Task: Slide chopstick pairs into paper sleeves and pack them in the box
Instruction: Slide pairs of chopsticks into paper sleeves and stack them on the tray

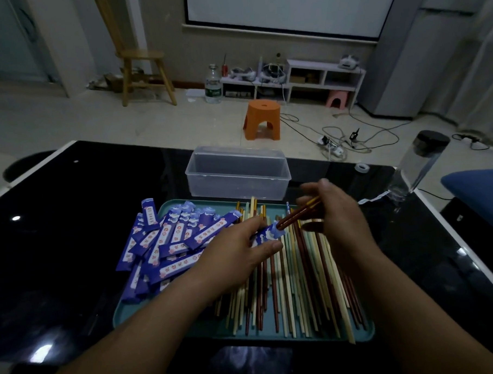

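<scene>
One pair of dark red chopsticks [297, 214], two sticks with gold-coloured top ends, was in my right hand [335, 215]. The fingers were curled and pinching the pair near those ends, and the hand was slightly blurred. The lower tips of the pair sat at the mouth of one blue paper sleeve [266, 237]; I could not tell how far in they went.

My left hand [236, 245] gripped that sleeve, fingers over the top and thumb underneath, just above the loose sticks.

- One teal tray [367, 332] lay on the black glass table [71, 222], nearest me.
- On the tray's left half was a heap of blue sleeves [168, 242]. More than a dozen lay overlapped, some spilling over the left edge, too tangled for an exact count.
- On its right half were the loose chopsticks [300, 286] in red-brown, cream and pale green. There were several dozen, lying roughly lengthwise; I could not count them exactly.
- One clear plastic box [237, 187] stood just beyond the tray, its lid hinged open at the back.

One clear bottle with a dark cap [419, 162] and one small roll of tape [361, 167] stood at the table's far right. On the floor beyond were two stools, one orange [262, 119] and one pink [338, 98], and one wooden chair [141, 75].
</scene>
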`<action>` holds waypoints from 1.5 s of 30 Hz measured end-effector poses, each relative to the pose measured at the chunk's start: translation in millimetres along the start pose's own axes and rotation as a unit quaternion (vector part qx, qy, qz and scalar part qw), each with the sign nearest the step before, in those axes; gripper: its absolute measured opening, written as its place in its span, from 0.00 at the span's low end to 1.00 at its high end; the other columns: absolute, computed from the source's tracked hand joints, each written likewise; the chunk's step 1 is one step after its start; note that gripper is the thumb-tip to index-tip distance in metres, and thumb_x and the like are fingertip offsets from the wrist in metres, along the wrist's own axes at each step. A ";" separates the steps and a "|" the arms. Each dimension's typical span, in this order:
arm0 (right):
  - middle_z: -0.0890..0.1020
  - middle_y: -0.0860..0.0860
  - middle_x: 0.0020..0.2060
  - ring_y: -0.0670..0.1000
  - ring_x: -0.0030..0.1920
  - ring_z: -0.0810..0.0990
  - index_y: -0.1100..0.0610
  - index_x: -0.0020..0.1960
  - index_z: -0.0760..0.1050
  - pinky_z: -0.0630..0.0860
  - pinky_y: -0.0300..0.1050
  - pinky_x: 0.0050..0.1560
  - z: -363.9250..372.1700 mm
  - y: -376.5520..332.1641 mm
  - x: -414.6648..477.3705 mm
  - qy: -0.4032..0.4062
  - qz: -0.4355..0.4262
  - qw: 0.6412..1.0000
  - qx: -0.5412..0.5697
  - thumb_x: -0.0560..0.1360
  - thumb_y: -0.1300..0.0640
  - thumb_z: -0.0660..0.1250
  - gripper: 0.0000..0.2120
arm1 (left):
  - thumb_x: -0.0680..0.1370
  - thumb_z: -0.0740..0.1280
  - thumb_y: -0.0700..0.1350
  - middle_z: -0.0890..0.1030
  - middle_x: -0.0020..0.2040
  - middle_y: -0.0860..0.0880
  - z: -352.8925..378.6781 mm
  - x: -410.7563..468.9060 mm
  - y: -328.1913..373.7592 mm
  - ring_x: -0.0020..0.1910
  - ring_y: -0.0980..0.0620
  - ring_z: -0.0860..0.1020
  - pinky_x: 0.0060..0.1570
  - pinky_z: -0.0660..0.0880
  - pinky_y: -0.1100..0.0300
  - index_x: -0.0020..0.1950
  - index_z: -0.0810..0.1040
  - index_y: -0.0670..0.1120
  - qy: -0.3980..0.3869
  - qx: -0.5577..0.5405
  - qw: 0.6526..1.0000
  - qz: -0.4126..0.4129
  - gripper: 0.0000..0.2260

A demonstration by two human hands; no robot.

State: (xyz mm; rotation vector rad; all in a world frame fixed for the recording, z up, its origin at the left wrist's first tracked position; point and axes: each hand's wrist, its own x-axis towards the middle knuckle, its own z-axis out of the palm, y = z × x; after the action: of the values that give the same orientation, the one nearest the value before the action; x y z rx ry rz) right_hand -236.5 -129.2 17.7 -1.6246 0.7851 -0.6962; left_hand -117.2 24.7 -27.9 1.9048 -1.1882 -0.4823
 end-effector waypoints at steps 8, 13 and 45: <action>0.84 0.52 0.55 0.52 0.51 0.86 0.47 0.66 0.71 0.80 0.49 0.46 -1.0 0.9 -5.8 -0.060 0.041 0.997 0.026 0.86 0.40 0.54 0.16 | 0.81 0.68 0.60 0.78 0.41 0.54 7.4 3.4 8.4 0.40 0.63 0.75 0.37 0.68 0.58 0.54 0.76 0.59 0.005 0.015 1.000 0.001 0.07; 0.83 0.54 0.55 0.56 0.52 0.85 0.51 0.64 0.73 0.82 0.50 0.47 4.3 6.3 -16.1 -0.066 0.112 0.991 0.035 0.85 0.40 0.56 0.18 | 0.83 0.65 0.57 0.81 0.46 0.51 13.1 9.3 12.4 0.44 0.58 0.81 0.43 0.79 0.57 0.54 0.76 0.57 0.011 -0.109 0.992 -0.068 0.06; 0.83 0.52 0.51 0.52 0.50 0.83 0.50 0.55 0.79 0.79 0.50 0.52 -19.2 30.7 -39.2 -0.245 0.109 0.950 -0.157 0.83 0.49 0.65 0.07 | 0.88 0.57 0.43 0.85 0.55 0.47 23.2 37.3 27.0 0.48 0.50 0.86 0.45 0.83 0.57 0.72 0.71 0.49 0.091 -0.288 0.948 -0.102 0.13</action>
State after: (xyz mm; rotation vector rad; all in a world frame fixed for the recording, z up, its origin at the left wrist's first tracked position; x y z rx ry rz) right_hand -279.1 -113.2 -10.2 -1.8564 0.7126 0.0060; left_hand -130.0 -23.9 -16.3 1.5214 -0.6364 -0.6648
